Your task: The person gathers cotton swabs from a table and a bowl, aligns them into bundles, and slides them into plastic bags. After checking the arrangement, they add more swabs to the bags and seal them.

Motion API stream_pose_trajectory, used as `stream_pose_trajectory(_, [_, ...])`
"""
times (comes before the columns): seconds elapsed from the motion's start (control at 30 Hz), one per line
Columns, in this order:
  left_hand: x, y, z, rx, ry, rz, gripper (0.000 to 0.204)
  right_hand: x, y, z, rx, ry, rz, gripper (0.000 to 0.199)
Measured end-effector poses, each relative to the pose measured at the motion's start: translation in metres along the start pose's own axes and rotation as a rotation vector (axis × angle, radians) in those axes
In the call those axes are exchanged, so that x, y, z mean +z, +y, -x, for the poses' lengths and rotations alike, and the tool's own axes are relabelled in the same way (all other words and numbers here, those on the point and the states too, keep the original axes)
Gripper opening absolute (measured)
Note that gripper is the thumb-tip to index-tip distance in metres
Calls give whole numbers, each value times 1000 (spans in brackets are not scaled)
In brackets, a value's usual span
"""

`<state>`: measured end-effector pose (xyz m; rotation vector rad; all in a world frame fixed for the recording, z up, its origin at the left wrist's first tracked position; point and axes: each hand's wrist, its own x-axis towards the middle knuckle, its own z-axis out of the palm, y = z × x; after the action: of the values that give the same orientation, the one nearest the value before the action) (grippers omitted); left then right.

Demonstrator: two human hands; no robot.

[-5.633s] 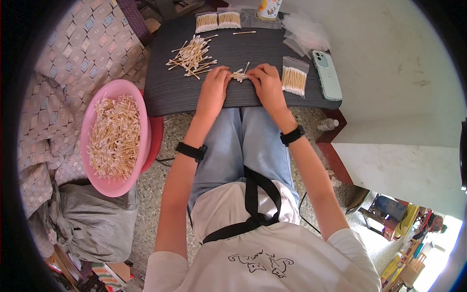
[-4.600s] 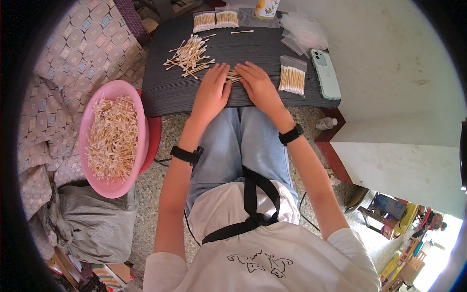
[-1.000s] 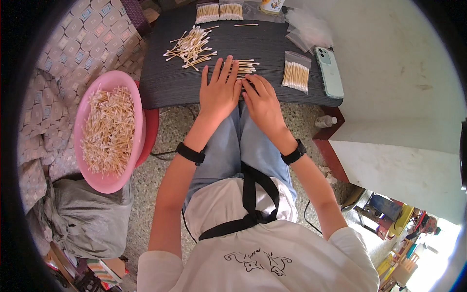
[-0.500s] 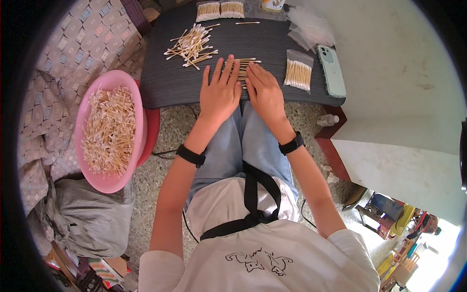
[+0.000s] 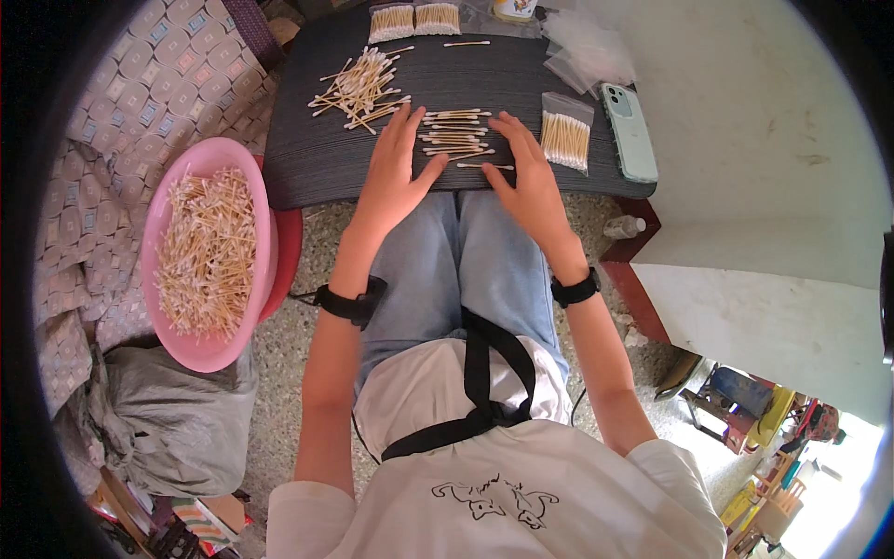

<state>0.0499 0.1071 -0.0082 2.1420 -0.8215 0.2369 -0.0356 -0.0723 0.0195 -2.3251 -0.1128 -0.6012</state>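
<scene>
A row of cotton swabs (image 5: 454, 132) lies side by side across the dark table, between my two hands. My left hand (image 5: 395, 166) is at the row's left ends, thumb spread from the fingers and nothing held. On the other side my right hand (image 5: 527, 179) is open too, its thumb by a single swab (image 5: 484, 167) that lies just nearer than the row. A loose, crisscrossed heap of swabs (image 5: 361, 86) rests beyond my left hand. Right of my right hand lies a clear bag filled with swabs (image 5: 565, 133).
Two filled swab bags (image 5: 413, 19) lie at the table's far edge, near a lone swab (image 5: 467, 43). Empty clear bags (image 5: 587, 51) and a pale green phone (image 5: 629, 132) are on the right. A pink basin (image 5: 264, 307) full of swabs stands left of the table (image 5: 307, 168).
My hands have moved apart, the left one leftward and the right one rightward. The swab row they partly covered now shows between them.
</scene>
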Motion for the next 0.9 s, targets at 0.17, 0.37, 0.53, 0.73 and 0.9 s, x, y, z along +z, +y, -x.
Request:
stream_pose_trajectory(0.17, [-2, -4, -5, 78, -40, -83, 61, 2, 9, -3, -11, 15, -3, 37])
stream_pose_trajectory(0.37, [14, -14, -24, 63, 28, -13, 53, 26, 17, -23, -38, 40, -81, 44])
stream_pose_trajectory(0.53, [25, 2, -37, -131, -4, 296, 46, 42, 24, -34, -41, 78, -88, 54])
stream_pose_trajectory(0.73, [31, 6, -40, -191, 32, 532, 49, 44, 25, -50, -36, 85, -264, 49])
stream_pose_trajectory(0.9, [36, 14, -51, -305, 135, 754, 52, 52, 38, -59, 135, 200, -287, 37])
